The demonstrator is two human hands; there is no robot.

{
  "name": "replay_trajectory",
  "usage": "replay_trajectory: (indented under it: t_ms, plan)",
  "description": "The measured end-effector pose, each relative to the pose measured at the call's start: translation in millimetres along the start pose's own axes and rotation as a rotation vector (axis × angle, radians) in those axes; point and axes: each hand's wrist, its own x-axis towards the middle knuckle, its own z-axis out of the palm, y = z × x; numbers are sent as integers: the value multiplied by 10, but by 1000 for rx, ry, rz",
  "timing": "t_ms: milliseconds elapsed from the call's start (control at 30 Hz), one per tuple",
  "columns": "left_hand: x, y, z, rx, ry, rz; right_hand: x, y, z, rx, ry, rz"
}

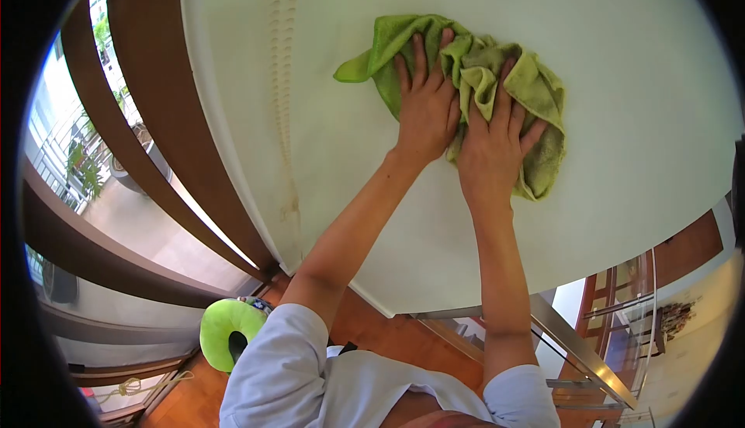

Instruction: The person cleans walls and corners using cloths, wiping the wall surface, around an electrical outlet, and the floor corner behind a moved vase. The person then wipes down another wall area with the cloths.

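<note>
Far L: plants (84,168) outside, then brown frame (147,55). Lower L: green neck pillow (219,325) nr L sleeve (279,370). Ctr: white surface (644,102) w/ green cloth (543,90) bunched on it, upper mid; 1 pc or 2, can't tell. L hand (427,114) open, fingers spread, pressed on cloth, no grip. R hand (490,150) just beside, same, amid folds. Lower R: metal rail (582,358).
</note>
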Motion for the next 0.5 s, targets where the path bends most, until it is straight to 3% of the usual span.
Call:
replay_trajectory:
  t_ms: [100, 267, 367, 500]
  plan:
    - [-490, 256, -34, -29, -129, -64, -518, 40, -91, 26, -118, 51]
    - [-1767, 770, 38, -167, -442, -127, -2167, 323, -3, -42, -269, 79]
    - [-1788, 950, 32, -211, -486, -88, -2288, 508, -247, -36, -382, 114]
    - [-1113, 1002, 135, -296, -376, 16, -1577, 701, -487, -71, -131, 50]
